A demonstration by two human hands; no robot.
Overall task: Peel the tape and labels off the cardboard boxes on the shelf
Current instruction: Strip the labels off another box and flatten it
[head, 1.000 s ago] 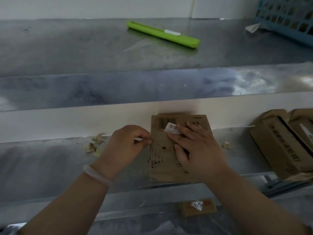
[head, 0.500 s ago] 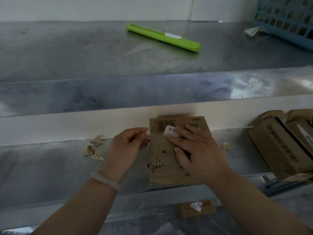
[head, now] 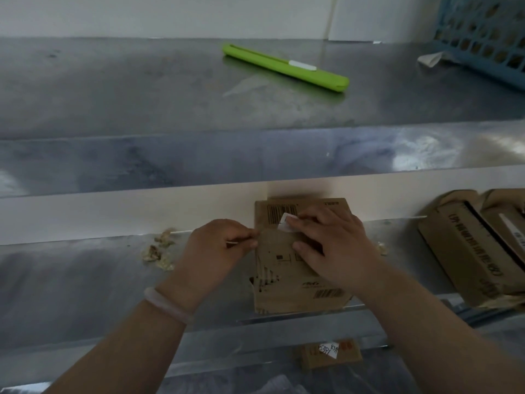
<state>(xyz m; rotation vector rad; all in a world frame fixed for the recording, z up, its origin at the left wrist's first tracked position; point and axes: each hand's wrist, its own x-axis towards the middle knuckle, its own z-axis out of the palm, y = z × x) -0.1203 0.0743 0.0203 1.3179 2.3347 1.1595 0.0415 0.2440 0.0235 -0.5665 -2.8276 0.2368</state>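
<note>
- Lowest level, near edge: small cardboard piece [head: 345, 355] with a white handwritten tag.
- Left hand [head: 218, 248], pale bracelet [head: 166, 305] at wrist: fingers curled, pinching a thin pale strip [head: 237, 242] at left edge of flattened box [head: 284, 282].
- Right hand [head: 332, 245]: spread flat over box, fingertips pressing on a partly lifted white label [head: 285, 223] beside printed barcode.
- Box flat on middle shelf [head: 71, 280]; torn scraps [head: 159, 251] to left, more boxes [head: 468, 251] well apart to right.
- Upper shelf: green cutter [head: 287, 68]; blue basket [head: 488, 38] far right.
</note>
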